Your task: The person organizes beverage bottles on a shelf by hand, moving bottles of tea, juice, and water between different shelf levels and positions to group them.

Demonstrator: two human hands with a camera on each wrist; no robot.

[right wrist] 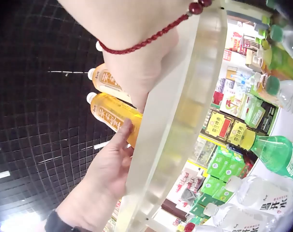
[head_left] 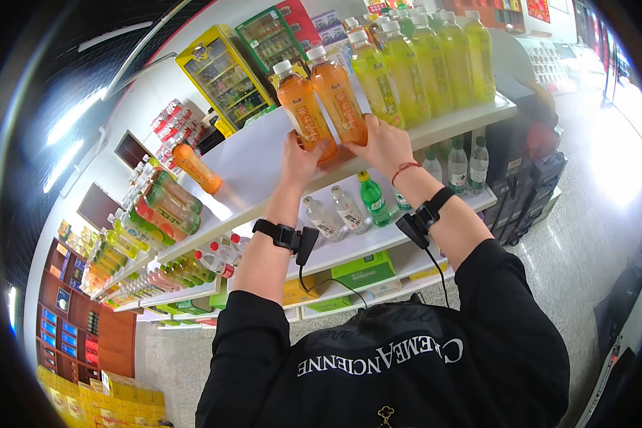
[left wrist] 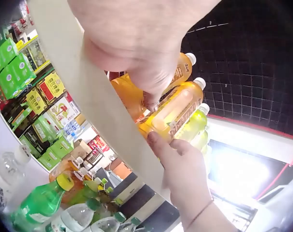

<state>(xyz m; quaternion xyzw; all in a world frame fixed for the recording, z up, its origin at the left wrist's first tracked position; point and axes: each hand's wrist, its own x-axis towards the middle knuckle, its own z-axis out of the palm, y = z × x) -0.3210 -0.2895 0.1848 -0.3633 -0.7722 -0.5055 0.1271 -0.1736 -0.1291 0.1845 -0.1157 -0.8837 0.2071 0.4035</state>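
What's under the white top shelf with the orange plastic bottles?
I see clear plastic bottles with white or green caps and a green plastic bottle with a yellow cap. The person's right forearm covers part, so anything behind it can't be seen.

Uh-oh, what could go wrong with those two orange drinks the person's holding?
The left orange bottle and right orange bottle are by the front edge of the white shelf. If the right fingers slipped, one might fall. The right one could also bump the nearby yellow-green bottles, maybe tipping some over.
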